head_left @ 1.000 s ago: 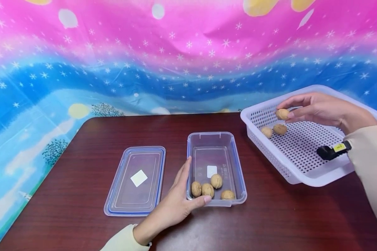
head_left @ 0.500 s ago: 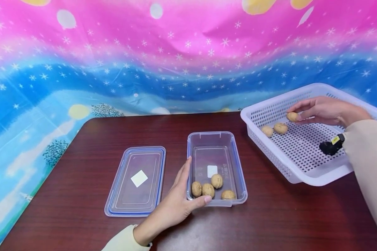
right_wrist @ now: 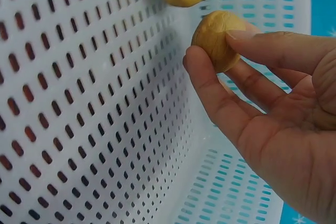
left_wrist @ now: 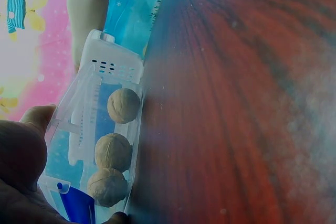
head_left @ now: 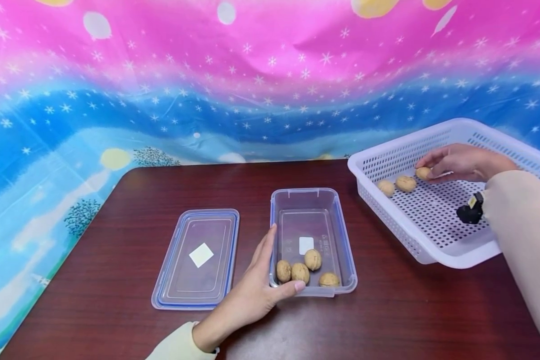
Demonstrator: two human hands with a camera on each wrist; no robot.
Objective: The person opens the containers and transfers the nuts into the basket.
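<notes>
My right hand [head_left: 463, 162] pinches a walnut [right_wrist: 218, 40] between thumb and fingertips, low inside the white perforated basket [head_left: 389, 227]. Two more walnuts lie by the basket's left wall, one of them a rough tan walnut [head_left: 406, 184] right beside the pinched one. My left hand [head_left: 254, 287] holds the near left corner of a clear plastic food container [head_left: 344, 240], with the thumb over its near rim and the fingers along its left side. Several walnuts, among them a walnut [head_left: 312, 259], sit in the near end of this container.
A clear lid [head_left: 198, 277] with a blue seal and a white square label lies flat on the dark red wooden table [head_left: 333, 330], left of the container. Behind the table hangs a pink and blue patterned cloth [head_left: 252, 90]. A black wrist camera [head_left: 470, 212] sits under the right wrist.
My right hand has moved to the right and down into the basket, still pinching the walnut. The left hand and the container hold their place.
</notes>
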